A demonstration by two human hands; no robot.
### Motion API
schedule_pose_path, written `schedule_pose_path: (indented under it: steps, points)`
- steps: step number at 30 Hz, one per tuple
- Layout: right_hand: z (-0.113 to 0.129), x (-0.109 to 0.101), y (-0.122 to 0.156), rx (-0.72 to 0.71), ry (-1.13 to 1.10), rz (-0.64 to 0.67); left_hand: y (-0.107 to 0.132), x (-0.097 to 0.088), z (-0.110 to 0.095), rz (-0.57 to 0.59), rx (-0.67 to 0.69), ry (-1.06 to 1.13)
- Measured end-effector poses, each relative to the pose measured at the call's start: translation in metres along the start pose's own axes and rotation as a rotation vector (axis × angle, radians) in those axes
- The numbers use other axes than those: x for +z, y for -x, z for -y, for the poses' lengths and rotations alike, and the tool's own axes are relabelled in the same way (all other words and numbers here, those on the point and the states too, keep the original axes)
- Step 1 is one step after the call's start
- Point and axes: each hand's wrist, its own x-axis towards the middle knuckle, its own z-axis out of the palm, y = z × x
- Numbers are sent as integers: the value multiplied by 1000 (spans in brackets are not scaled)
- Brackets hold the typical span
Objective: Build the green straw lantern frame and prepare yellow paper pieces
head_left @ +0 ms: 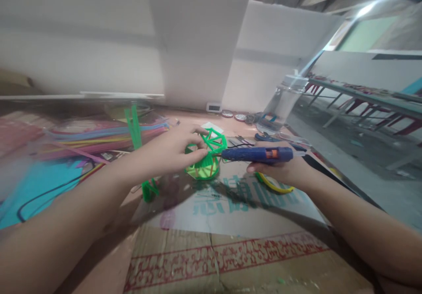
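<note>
My right hand [280, 164] is wrapped round a blue hot glue gun [253, 154] with an orange part on its side and a glue stick poking from the rear. Its nozzle points left and meets a small green craft frame [216, 142] of fuzzy strips. With thumb and fingers, my left hand [187, 147] pinches that frame at its left side. The lower part of the frame has a yellow-green base [202, 172] with upright brown sticks. Part of it is hidden behind my left fingers.
Bundled coloured pipe cleaners [108, 140] and a blue sheet [42, 188] lie left. A clear plastic bottle [283, 100] stands at back right, near pliers [266, 137]. Yellow-handled scissors [275, 187] lie under my right hand. Printed cardboard [184, 245] covers the table front.
</note>
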Motion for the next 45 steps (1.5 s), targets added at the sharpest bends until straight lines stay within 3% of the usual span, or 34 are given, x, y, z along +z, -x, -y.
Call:
schedule_pose_path:
  steps: [8, 28, 45]
  points:
    - [8, -4, -1, -48, 34, 37, 0, 0, 0, -5, -15, 16]
    - [8, 1, 0, -9, 12, -68, 0, 0, -1, -3, 28, 1]
    - [10, -8, -1, -29, -21, 126, 0, -1, -2, 1, -27, 19]
